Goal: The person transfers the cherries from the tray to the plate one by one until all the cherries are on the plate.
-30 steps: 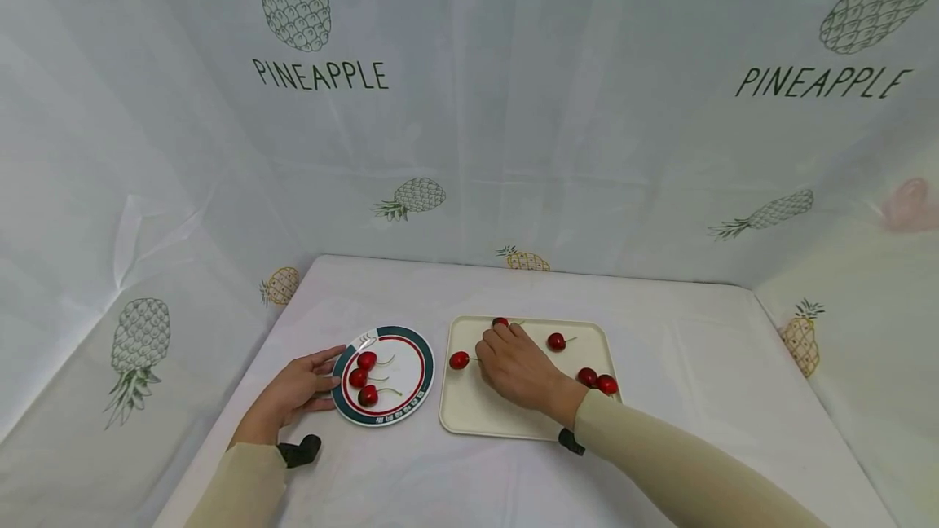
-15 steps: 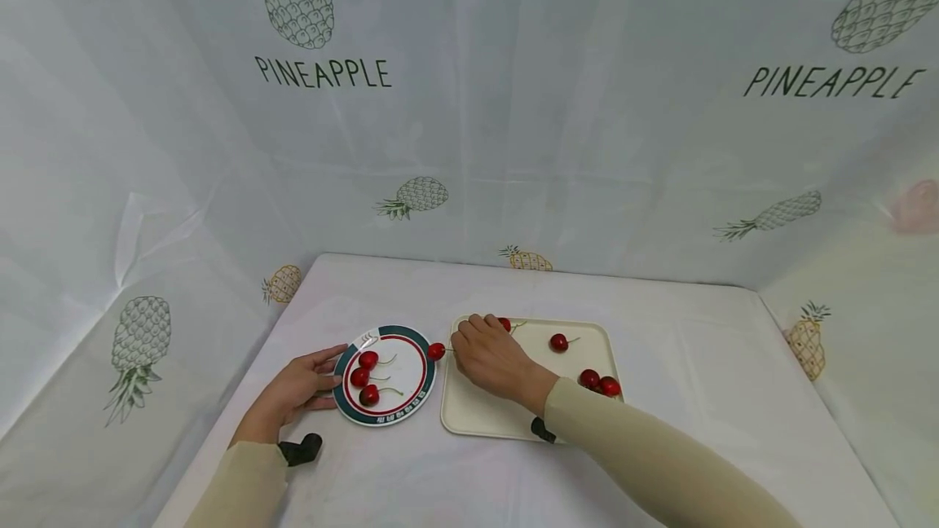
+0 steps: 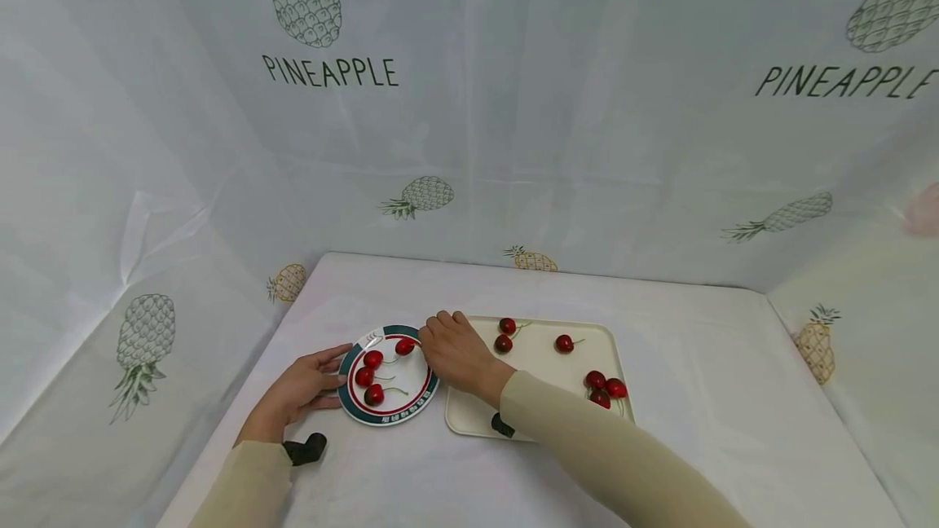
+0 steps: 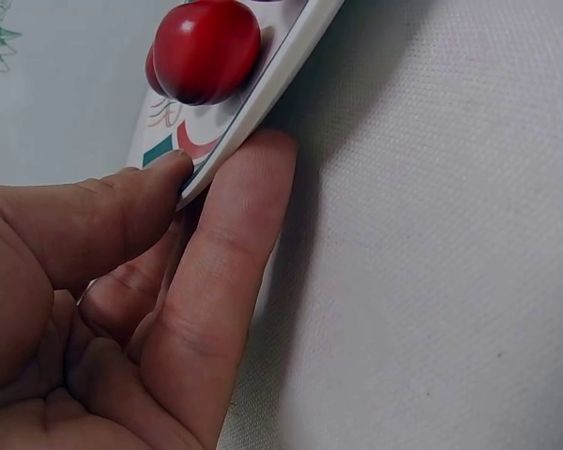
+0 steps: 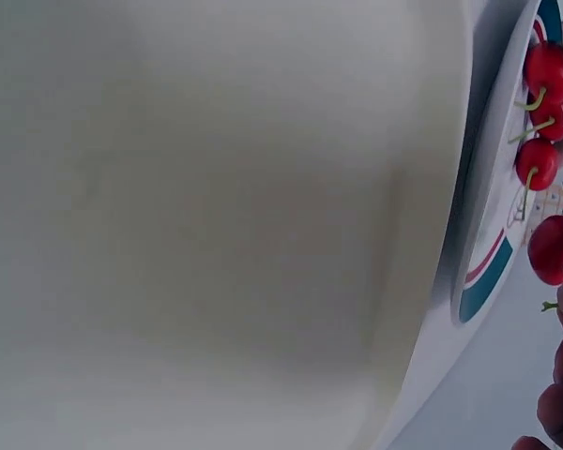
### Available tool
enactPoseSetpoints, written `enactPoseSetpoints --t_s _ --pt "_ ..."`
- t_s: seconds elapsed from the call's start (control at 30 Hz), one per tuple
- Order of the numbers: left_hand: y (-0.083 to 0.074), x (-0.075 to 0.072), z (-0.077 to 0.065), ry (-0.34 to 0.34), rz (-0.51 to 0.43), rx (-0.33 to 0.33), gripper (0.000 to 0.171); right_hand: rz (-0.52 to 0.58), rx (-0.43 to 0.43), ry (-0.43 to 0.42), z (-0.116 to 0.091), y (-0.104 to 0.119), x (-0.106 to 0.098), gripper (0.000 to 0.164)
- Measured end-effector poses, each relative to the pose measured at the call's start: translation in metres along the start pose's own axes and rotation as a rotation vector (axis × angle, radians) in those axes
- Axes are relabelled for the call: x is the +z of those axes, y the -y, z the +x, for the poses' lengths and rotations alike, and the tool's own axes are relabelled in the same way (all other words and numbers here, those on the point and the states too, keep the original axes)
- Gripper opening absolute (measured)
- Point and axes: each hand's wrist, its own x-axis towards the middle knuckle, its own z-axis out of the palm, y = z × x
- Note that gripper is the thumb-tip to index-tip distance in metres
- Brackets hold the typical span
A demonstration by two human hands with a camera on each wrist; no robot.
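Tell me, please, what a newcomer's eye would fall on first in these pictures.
Probably the vivid red cherries, some on the plate at left, others on the cream tray beside it. Then the left hand, pinching the plate, and the right hand, holding a cherry over it.

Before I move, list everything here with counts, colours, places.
Table: one, white, lower centre
Sheets: count unclear, white, pineapple-printed, around table
Tray: one, cream, on table
Plate: one, white, teal-rimmed, left of tray
Plate cherries: three, red, on plate
Tray cherries: six visible, red, on tray
Held cherry: one, red, over plate
Wrist gear: two, black, one per wrist
Sleeves: two, beige, near edge
Left hand: one, bare, gripping plate
Right hand: one, bare, holding cherry
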Motion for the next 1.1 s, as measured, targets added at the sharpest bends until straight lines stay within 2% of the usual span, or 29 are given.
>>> enactPoseSetpoints --t_s 0.3,0.73,1.1 --pt "-0.001 0.003 0.000 -0.005 0.001 -0.008 0.065 0.028 0.071 0.021 0.026 0.015 0.006 0.019" --pt "-0.001 0.004 0.002 0.004 -0.028 -0.014 0.065 0.014 0.063 0.020 0.044 0.026 0.019 0.020" --pt "-0.001 0.000 0.000 -0.001 -0.042 -0.005 0.066 -0.002 0.010 0.102 0.047 0.032 0.017 0.023"
